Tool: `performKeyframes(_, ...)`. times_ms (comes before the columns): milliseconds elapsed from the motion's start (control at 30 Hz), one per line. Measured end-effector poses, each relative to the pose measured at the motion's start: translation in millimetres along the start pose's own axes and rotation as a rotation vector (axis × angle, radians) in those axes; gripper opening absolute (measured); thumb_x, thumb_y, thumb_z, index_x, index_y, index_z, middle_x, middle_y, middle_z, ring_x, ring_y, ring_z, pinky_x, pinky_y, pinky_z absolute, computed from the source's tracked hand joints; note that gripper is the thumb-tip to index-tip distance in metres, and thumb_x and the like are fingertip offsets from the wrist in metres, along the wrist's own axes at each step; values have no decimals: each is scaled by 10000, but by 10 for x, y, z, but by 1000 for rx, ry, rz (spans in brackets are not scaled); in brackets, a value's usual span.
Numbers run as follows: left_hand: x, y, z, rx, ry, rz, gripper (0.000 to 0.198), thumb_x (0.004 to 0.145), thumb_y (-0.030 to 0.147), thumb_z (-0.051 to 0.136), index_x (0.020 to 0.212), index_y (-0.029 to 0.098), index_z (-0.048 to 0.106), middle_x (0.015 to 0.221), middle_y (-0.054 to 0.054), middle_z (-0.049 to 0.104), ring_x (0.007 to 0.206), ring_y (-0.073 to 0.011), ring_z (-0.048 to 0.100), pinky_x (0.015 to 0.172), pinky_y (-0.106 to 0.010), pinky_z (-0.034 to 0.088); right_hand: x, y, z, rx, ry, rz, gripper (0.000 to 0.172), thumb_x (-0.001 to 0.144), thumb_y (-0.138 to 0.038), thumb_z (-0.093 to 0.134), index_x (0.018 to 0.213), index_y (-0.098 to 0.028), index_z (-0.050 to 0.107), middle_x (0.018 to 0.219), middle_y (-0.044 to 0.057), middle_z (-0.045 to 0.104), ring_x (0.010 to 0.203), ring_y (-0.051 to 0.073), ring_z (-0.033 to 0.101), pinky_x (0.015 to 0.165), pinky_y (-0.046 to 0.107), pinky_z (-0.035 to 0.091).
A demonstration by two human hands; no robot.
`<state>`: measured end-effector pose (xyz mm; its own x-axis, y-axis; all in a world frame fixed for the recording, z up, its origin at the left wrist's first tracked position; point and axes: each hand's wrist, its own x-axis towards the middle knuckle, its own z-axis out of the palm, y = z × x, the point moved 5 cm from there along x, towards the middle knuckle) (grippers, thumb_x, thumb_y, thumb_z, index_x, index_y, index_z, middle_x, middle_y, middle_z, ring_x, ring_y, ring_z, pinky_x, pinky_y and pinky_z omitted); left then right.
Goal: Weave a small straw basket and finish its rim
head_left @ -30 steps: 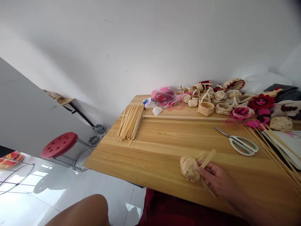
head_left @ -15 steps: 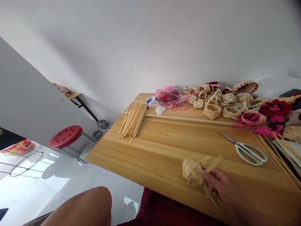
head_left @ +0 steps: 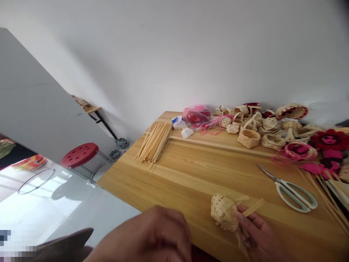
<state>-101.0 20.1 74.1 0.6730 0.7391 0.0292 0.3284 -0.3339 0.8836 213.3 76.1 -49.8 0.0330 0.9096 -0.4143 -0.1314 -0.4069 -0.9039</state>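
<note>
My right hand (head_left: 257, 231) is closed at the lower right, its thumb and fingers pinching the side of a small woven basket (head_left: 223, 211) made of pale flat strips. The basket's rounded, holed side faces left, and loose strip ends (head_left: 253, 207) stick out past my fingers. My left hand (head_left: 152, 233) is at the bottom middle, slightly blurred, to the left of the basket and apart from it. Its fingers are curled in; what they hold, if anything, is hidden. White-handled scissors (head_left: 291, 191) lie on the table right of the basket, blades partly open.
A bundle of flat strips (head_left: 155, 142) lies on the wooden table (head_left: 188, 171). Several finished small baskets (head_left: 248, 137) line the wall, beside a pink bag (head_left: 196, 115) and a red flower (head_left: 328, 140). More long strips (head_left: 324, 196) lie at right. A red stool (head_left: 80, 154) stands left.
My left hand has come into view at the bottom middle. The view has shifted a little, and the basket in my right hand appears slightly lower, still pinched.
</note>
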Motion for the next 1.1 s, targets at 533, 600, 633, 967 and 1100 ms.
performKeyframes(533,545,-1369,-971,64,427,-641,213,907,311,621,759,170,681,642,-24,694,603,-176,677,670,-314,585,181,57,-198,-87,-40,73,513,564,-625,927,879,-257,758,624,13,670,527,170,563,465,287,526)
performKeyframes(600,943,-1307,-1160,129,552,-535,149,908,248,620,808,169,698,799,-61,744,829,-218,726,859,-377,598,158,36,-176,-80,-61,53,483,599,-594,926,905,-262,756,644,19,677,541,183,570,470,304,522)
performKeyframes(633,1111,-1249,-1242,155,630,-469,106,908,210,615,908,171,714,981,-90,768,1022,-243,717,979,-408,571,145,32,-166,-80,-72,52,476,613,-572,931,927,-262,754,652,20,679,550,188,574,481,312,522)
performKeyframes(967,1356,-785,130,-396,280,-216,640,850,491,806,1367,178,598,1355,-167,662,1164,-268,691,967,-412,582,-69,-135,115,-53,-63,-20,535,724,-658,884,953,-207,706,601,-39,572,528,110,459,507,261,401)
performKeyframes(1100,1199,-680,611,-575,242,-224,943,679,335,965,1474,212,472,1408,-164,619,1225,-281,666,1015,-408,557,-64,-152,255,-89,-220,37,599,720,-742,838,908,-195,680,572,-32,590,489,106,479,491,259,399)
